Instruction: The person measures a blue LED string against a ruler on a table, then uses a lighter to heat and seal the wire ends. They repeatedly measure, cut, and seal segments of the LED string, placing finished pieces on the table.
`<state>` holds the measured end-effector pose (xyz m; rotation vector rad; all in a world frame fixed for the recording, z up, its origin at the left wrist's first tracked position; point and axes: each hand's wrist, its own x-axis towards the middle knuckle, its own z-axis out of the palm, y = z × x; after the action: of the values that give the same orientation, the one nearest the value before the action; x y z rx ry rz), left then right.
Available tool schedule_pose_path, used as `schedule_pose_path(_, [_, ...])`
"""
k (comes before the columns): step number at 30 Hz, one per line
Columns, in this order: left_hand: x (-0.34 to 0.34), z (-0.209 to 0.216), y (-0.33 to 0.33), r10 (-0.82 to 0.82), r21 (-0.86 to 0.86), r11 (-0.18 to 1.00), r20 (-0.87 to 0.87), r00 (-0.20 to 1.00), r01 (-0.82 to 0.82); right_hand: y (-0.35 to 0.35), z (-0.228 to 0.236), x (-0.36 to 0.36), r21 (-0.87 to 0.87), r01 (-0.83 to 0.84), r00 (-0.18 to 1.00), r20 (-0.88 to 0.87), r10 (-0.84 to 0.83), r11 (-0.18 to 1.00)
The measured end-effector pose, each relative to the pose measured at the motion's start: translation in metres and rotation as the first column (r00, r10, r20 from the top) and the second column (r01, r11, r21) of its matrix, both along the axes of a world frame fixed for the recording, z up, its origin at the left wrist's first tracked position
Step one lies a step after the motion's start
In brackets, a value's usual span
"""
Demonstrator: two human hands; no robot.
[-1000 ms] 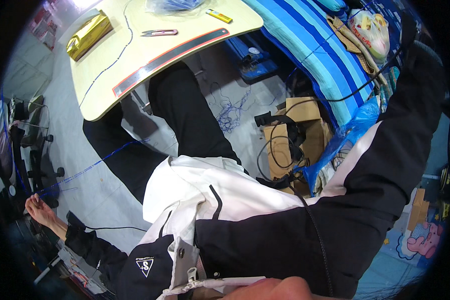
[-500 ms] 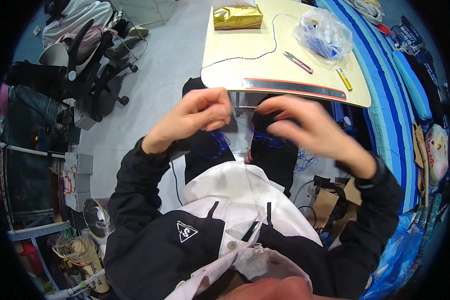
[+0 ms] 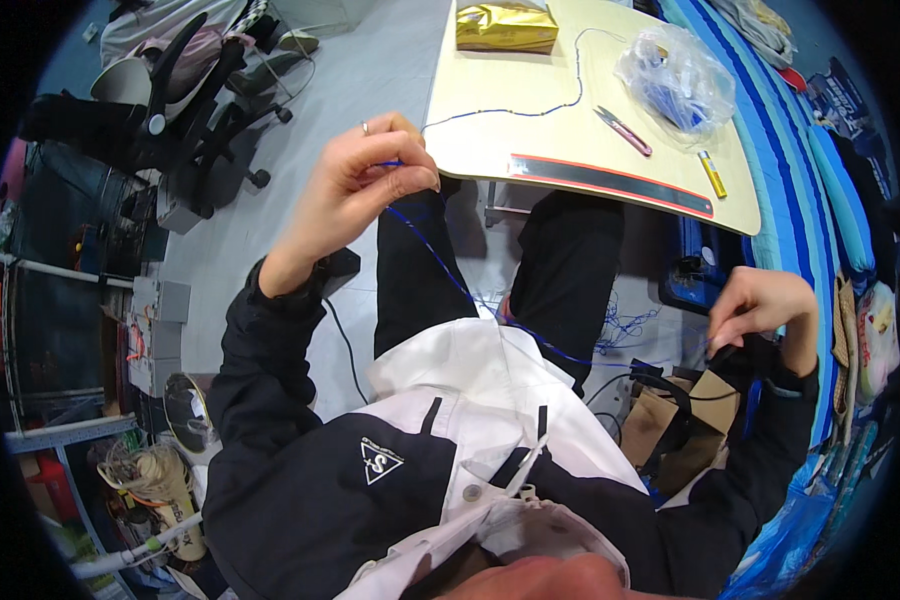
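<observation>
My left hand (image 3: 365, 185), raised near the table's near left corner, is closed in a pinch on a thin blue cord (image 3: 430, 245). From there the cord slopes down across my lap to the right. My right hand (image 3: 760, 312) is out at the far right, beside the bed, with its fingertips pinched together. Toward those fingertips the cord thins and becomes faint. Another length of blue cord (image 3: 511, 112), with small gold-coloured spots, lies along the table (image 3: 480, 145) and reaches its left edge. A loose blue tangle (image 3: 625, 325) hangs beside my right leg.
On the table are a black ruler with a red edge (image 3: 610, 185), pink-handled snips (image 3: 625, 132), a yellow tube (image 3: 712, 174), a clear plastic bag (image 3: 675, 85) and a gold box (image 3: 507, 27). An open cardboard box (image 3: 705, 410) stands below my right hand. An office chair (image 3: 160, 110) is at left.
My hands have gone from close together to far apart. The right swung out to the right and down; the left rose slightly to the left. The cord now stretches across my lap.
</observation>
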<state>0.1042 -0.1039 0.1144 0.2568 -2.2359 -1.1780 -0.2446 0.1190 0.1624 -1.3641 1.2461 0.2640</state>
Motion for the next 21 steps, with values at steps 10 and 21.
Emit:
schedule_pose_path(10, [-0.018, 0.026, 0.029, -0.021, -0.365, 0.931, -0.085, 0.996, -0.012, -0.061, -0.07, 0.127, -0.853, 0.424, 0.893, 0.45, 0.017, 0.304])
schedule_pose_path(21, [0.053, 0.0, -0.047, 0.434, 0.006, 0.879, -0.426, 0.794, -0.477, -0.018, 0.019, 0.05, -0.616, 0.635, 0.772, 0.498, -0.394, 0.466])
